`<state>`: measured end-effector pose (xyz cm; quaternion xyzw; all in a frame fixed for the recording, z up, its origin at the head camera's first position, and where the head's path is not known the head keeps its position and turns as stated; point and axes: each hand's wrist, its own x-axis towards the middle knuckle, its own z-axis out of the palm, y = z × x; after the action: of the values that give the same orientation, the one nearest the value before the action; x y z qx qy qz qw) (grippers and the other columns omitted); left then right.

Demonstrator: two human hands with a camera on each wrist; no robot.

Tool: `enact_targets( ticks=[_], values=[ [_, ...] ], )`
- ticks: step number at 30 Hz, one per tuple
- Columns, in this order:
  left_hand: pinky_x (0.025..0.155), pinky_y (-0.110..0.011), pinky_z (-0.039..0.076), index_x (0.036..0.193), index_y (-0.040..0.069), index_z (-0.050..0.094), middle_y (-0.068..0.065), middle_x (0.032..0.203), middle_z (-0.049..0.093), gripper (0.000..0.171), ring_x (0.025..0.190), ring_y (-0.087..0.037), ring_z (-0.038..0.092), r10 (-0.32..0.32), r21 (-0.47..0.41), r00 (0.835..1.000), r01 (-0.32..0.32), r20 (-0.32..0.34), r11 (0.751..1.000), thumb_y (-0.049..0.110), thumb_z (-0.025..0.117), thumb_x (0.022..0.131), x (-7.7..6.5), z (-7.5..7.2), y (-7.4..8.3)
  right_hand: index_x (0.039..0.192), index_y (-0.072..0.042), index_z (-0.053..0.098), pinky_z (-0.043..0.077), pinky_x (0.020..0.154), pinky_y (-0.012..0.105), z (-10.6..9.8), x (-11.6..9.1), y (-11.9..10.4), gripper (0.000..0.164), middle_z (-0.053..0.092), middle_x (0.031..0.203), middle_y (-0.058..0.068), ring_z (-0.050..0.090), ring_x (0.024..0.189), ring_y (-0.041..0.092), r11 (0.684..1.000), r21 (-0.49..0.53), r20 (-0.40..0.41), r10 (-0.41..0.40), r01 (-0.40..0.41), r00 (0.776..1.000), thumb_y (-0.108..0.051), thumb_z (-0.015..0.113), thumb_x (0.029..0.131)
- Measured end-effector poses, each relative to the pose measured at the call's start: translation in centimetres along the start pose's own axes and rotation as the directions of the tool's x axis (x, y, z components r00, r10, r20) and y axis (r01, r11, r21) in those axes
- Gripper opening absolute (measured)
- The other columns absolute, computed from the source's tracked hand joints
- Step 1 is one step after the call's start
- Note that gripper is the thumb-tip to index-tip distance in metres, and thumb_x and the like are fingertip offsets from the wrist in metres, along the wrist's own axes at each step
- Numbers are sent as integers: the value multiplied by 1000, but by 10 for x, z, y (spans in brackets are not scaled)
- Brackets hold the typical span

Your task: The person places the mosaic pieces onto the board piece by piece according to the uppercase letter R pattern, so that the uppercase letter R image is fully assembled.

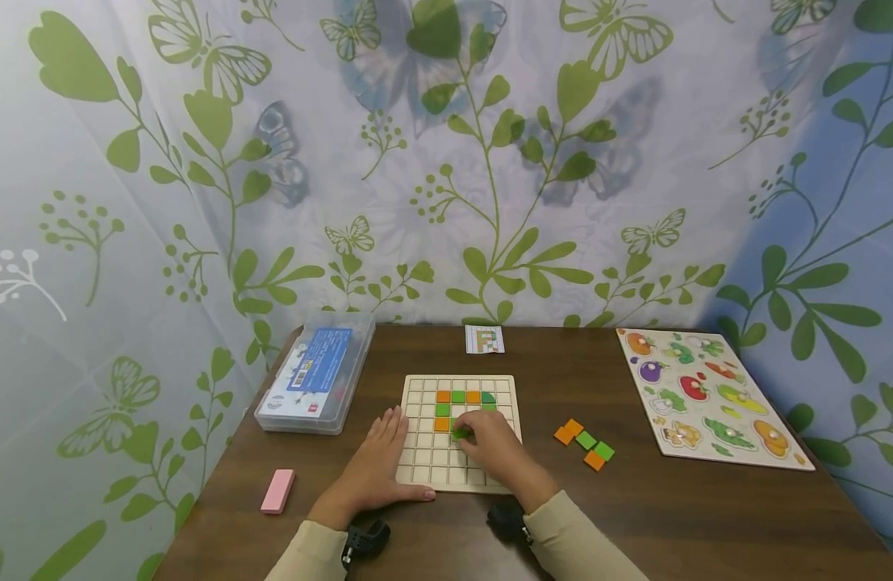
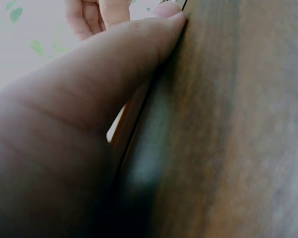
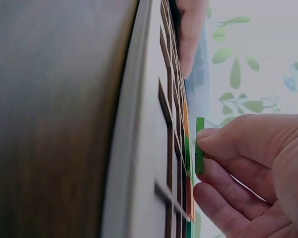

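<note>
A pale wooden grid board (image 1: 424, 460) lies on the table. Orange and green square tiles (image 1: 443, 410) sit in some of its cells, along with a darker green rounded piece (image 1: 488, 398) at the top right of the pattern. My left hand (image 1: 373, 461) rests at the board's left side, fingers straight, its thumb along the front edge. My right hand (image 1: 498, 453) is over the middle of the board. In the right wrist view, its thumb and fingertips pinch a green tile (image 3: 199, 144) on edge, close over the board; the hand covers some cells in the head view.
Several loose orange and green tiles (image 1: 586, 440) lie right of the board. A vegetable puzzle board (image 1: 678, 387) is farther right. Behind stands a small pattern card (image 1: 484, 340). A clear plastic case (image 1: 323, 363) and a pink block (image 1: 277, 491) are on the left.
</note>
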<state>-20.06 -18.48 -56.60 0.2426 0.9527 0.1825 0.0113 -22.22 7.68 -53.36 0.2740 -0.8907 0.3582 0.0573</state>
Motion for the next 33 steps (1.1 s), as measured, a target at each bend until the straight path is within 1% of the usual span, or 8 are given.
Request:
enact_targets(
  ticks=[6,12,15,21,25,30,33],
  values=[
    [124,-56,14,164,-8,20,-27,171,11,139,157,-41,9,6,-2,1000,-6,-4,1000,90,64,76,0,-1,0,103,-7,79,59,84,39,10,5,-6,16,74,102,1,69,97,19,999,-34,16,-17,18,1000,1,83,89],
    [124,-56,15,163,-9,21,-28,170,13,139,157,-42,11,18,-10,1000,-18,-15,1000,90,65,76,0,0,1,102,-6,80,58,86,39,17,10,-12,15,75,100,1,69,98,18,998,-55,3,-35,35,999,1,83,89],
    [124,-56,14,164,-8,20,-27,171,12,139,157,-42,10,17,-7,1000,-17,-12,1000,91,63,76,0,0,1,102,-6,80,57,87,39,20,11,-14,16,76,100,0,68,98,17,998,-60,11,-32,33,999,2,83,89],
    [124,-56,13,164,-8,20,-28,170,12,139,157,-42,10,15,-16,1000,-15,-12,1000,91,64,76,-1,0,1,100,-7,81,58,82,33,23,14,-17,14,76,99,0,67,93,14,997,-70,28,-32,34,999,2,83,89],
    [124,-56,13,164,-8,21,-28,170,12,139,157,-42,10,16,-14,1000,-16,-15,1000,90,65,76,-2,-1,2,100,-6,81,57,82,34,25,15,-18,14,77,98,1,67,91,15,996,-78,20,-35,36,999,2,84,88],
    [124,-56,13,163,-9,22,-29,170,13,138,157,-43,11,18,-12,1000,-18,-18,1000,89,66,77,-2,-2,2,97,-7,81,57,81,35,26,16,-18,15,77,96,0,66,89,15,997,-65,10,-32,33,999,4,85,86],
    [124,-56,14,163,-9,21,-28,170,13,138,157,-43,11,15,-19,1000,-15,-16,1000,89,66,77,-1,-1,2,97,-8,81,57,80,34,26,15,-17,15,76,95,-2,66,89,14,999,-42,16,-5,5,1000,3,84,87]
  ],
)
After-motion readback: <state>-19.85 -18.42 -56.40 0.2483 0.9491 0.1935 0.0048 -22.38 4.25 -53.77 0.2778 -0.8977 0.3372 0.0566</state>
